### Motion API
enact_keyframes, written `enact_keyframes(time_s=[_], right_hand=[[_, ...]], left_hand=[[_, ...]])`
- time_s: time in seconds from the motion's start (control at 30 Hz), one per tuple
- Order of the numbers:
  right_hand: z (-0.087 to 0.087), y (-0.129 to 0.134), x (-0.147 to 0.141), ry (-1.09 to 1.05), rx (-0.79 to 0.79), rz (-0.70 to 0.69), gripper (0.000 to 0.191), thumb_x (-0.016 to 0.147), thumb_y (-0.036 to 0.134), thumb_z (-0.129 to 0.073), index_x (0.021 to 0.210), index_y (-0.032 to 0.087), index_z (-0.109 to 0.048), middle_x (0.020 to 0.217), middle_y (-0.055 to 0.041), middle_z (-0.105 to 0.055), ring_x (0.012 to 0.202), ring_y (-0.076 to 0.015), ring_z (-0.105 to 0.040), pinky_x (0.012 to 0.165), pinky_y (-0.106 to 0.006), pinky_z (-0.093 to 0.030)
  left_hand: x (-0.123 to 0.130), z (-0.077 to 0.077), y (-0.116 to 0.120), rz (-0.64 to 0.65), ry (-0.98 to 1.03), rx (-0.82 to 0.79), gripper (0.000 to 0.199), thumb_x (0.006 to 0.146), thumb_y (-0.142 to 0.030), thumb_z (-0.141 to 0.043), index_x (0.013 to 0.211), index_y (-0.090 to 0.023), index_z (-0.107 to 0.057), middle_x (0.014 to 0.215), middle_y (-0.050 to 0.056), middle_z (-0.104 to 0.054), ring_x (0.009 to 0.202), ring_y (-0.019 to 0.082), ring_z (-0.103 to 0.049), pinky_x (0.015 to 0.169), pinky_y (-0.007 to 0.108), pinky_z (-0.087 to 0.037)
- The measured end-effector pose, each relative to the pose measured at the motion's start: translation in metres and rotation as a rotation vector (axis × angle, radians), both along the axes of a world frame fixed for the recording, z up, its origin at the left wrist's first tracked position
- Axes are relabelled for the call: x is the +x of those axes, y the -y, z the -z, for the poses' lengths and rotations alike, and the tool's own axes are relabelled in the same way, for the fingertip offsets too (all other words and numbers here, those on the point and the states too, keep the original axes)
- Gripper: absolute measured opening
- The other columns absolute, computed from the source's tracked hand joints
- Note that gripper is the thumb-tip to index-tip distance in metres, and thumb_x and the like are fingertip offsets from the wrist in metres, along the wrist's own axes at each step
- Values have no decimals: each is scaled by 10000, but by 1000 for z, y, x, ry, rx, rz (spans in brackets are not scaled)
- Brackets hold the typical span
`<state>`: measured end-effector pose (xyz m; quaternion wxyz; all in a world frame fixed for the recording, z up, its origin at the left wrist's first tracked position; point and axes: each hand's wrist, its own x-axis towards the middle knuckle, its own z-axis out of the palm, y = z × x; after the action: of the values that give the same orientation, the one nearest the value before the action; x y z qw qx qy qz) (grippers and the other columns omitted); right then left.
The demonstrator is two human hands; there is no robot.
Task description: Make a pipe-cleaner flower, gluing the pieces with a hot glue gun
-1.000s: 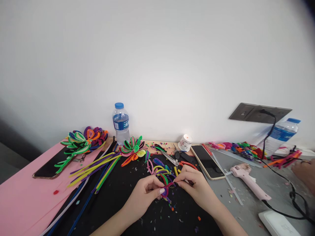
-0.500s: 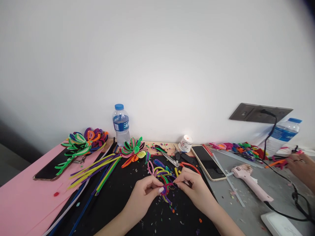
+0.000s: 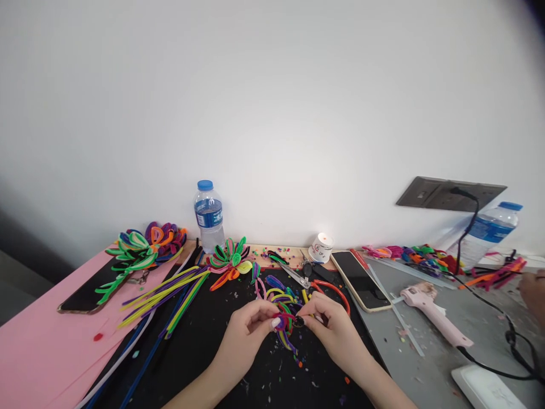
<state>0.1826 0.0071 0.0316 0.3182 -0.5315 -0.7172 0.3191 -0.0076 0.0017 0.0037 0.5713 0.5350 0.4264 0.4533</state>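
Between thumb and index finger, my left hand pinches a small magenta and purple pipe-cleaner piece over the black mat. A magenta strand runs from it toward my right hand, whose thumb and index finger pinch the piece's other side, where something small and dark shows. Just behind and beneath the fingertips lie loose coloured pipe-cleaner pieces. Orange-handled scissors rest beyond my right hand. A pipe-cleaner flower with long yellow, purple and green stems lies to the left.
A water bottle, a paper cup and a phone stand or lie toward the wall. On the right are a pink glue gun, cords and another person's hand. More flowers lie on a dark phone at left.
The magenta and purple piece has shifted slightly left and up between my hands, and turned. At the far right, the other person's hand has drawn back from the orange and pink pipe cleaners.
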Motion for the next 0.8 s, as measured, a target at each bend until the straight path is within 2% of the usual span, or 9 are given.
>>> enact_keyframes(time_s=[0.17, 0.4, 0.8], right_hand=[[0, 2, -5, -28, -2, 14, 148, 761, 100, -538, 658, 182, -607, 631, 30, -430, 595, -131, -438, 542, -237, -321], [5, 7, -9, -50, 22, 17, 155, 766, 102, -533, 673, 188, -623, 627, 28, -432, 590, -132, -437, 540, -237, -322], [5, 11, -14, -66, 46, 10, 164, 784, 100, -527, 670, 185, -608, 634, 26, -440, 593, -126, -433, 535, -230, -316]], left_hand=[[0, 3, 0, -13, 30, -7, 125, 748, -222, -598, 864, -180, -623, 800, 31, -635, 779, 192, -588, 722, 291, -471], [-1, -1, -1, 0, -11, 54, 129, 779, -224, -551, 849, -184, -652, 827, 42, -614, 799, 203, -576, 723, 292, -464], [0, -4, 1, -17, 11, 44, 79, 779, -203, -553, 807, -191, -626, 769, 4, -572, 724, 154, -546, 680, 242, -442]])
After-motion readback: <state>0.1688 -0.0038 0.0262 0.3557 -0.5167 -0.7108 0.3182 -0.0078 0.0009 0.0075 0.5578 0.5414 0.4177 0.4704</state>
